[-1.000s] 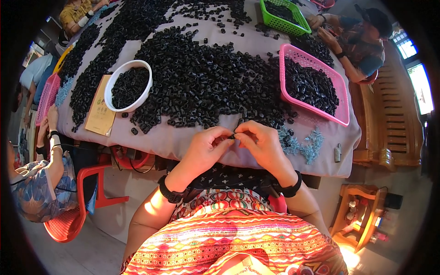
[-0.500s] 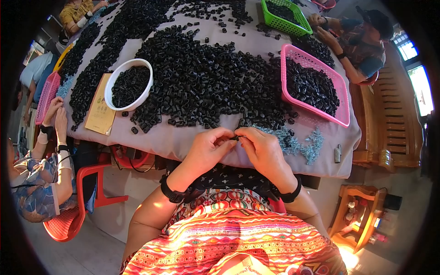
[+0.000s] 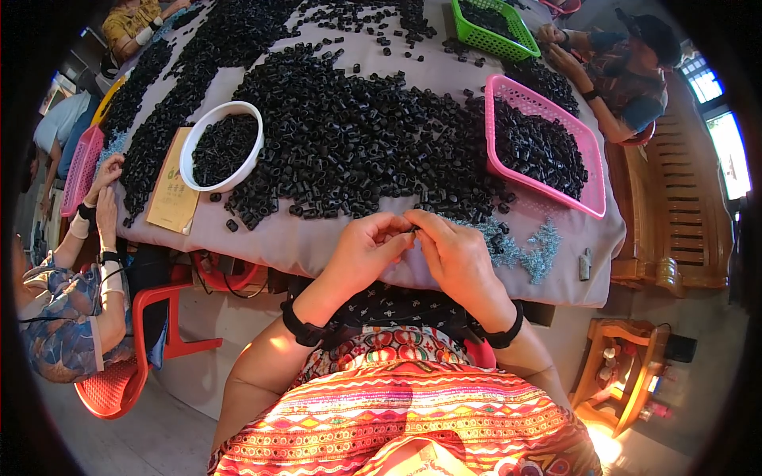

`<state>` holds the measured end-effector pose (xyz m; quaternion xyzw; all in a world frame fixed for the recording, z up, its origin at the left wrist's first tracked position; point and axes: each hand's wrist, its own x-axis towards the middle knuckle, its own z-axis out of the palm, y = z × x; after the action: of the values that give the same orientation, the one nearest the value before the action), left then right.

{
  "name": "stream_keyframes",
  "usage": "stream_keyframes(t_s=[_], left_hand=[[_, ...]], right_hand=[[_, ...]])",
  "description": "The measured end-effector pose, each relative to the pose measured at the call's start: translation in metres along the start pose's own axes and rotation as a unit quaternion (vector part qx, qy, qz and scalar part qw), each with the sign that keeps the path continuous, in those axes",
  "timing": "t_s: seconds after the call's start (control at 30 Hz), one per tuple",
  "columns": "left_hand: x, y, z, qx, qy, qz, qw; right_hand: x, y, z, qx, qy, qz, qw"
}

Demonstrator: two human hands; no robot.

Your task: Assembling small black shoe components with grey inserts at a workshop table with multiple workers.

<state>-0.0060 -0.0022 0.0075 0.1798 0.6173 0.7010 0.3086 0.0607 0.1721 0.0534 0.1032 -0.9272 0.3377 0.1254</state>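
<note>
The person's left hand [image 3: 367, 252] and right hand [image 3: 454, 252] met at the near edge of the counter [image 3: 317, 246], fingertips pinched together on one small black piece [image 3: 414, 230], too tiny to see well. It looked light and hard, probably easy to drop, so it is best held by its sides with the fingertips. A big heap of black pieces [image 3: 349, 143] lay just beyond the hands, a white bowl [image 3: 190, 159] to the left, a pink basket [image 3: 587, 170] to the right, and shiny metal bits [image 3: 524, 250] beside the right hand.
</note>
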Motion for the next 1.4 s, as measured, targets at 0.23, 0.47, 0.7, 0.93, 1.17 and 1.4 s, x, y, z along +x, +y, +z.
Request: stream_keyframes(t_s=[0.23, 0.47, 0.7, 0.93, 1.17, 1.4], left_hand=[[0.002, -0.008, 0.001, -0.081, 0.025, 0.013, 0.996], [0.000, -0.005, 0.009, -0.092, 0.037, 0.037, 0.994], [-0.004, 0.005, 0.005, 0.074, -0.012, -0.024, 0.997], [-0.010, 0.001, 0.016, 0.062, 0.026, -0.015, 0.998], [-0.007, 0.002, 0.015, 0.050, 0.006, -0.034, 0.998], [-0.009, 0.015, -0.016, 0.169, 0.141, 0.074, 0.973]], right_hand=[[0.005, -0.005, -0.006, 0.023, 0.003, 0.024, 0.999], [0.006, 0.001, 0.016, -0.123, 0.002, -0.008, 0.992], [0.004, 0.005, 0.013, -0.130, 0.011, -0.041, 0.991], [-0.005, 0.010, 0.014, -0.137, -0.002, -0.046, 0.989], [-0.006, 0.012, 0.015, -0.134, 0.003, -0.046, 0.990], [0.022, 0.039, -0.057, -0.131, 0.134, 0.132, 0.973]])
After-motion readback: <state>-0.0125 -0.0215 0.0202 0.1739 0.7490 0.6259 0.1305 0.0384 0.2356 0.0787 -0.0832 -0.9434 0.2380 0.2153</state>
